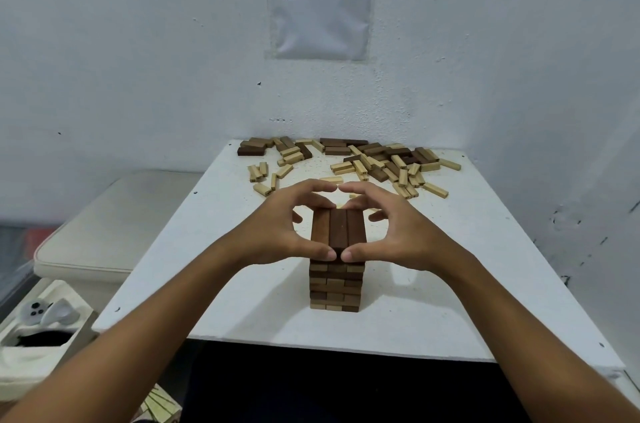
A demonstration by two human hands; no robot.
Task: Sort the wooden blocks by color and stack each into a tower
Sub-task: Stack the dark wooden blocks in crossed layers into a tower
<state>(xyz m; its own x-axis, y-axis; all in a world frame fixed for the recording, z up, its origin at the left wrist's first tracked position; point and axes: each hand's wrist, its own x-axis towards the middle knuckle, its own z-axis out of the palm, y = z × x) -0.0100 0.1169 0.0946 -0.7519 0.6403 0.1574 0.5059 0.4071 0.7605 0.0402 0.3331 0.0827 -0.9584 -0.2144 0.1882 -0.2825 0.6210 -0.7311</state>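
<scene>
Hands frame the top of the dark tower (336,270), which stands on the white table (467,284): the left hand (277,232) and right hand (398,232) curl round its top layer of three dark blocks (338,229), thumbs pressing the near end, fingertips meeting beyond it. Loose light and dark blocks (363,159) lie scattered well behind the tower, near the wall (138,58).

A white table (450,284) stood against the wall. On its near middle rose a tower (336,284) of dark blocks. Along its far edge lay a loose scatter of dark and light blocks (374,159), some overlapping, some apart.
</scene>
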